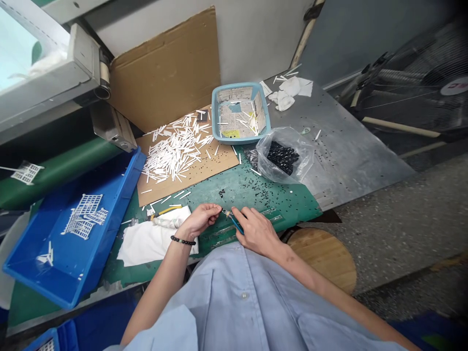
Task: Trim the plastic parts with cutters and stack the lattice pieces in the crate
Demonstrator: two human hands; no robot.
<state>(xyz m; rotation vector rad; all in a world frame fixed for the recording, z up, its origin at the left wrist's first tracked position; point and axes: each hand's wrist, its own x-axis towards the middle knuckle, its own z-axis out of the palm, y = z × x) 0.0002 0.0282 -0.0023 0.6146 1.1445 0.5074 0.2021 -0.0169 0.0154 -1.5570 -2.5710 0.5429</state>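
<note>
While a blue-handled tool (234,223) is being pinched by the right hand (256,231) at lower centre, its tip is being held at the closed fingers (211,209) of the left hand (199,220), over a green mat (288,207), beside a white cloth (153,243).

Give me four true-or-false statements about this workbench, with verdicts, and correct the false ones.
1. The left hand wears a black bead bracelet. True.
2. The right hand grips the yellow-handled tool. False: it is at a blue-handled tool, and the yellow-handled tool lies apart from it.
3. The clear plastic bag holds white sticks. False: it holds black pieces.
4. The blue tray holds white plastic lattice pieces. True.
</note>
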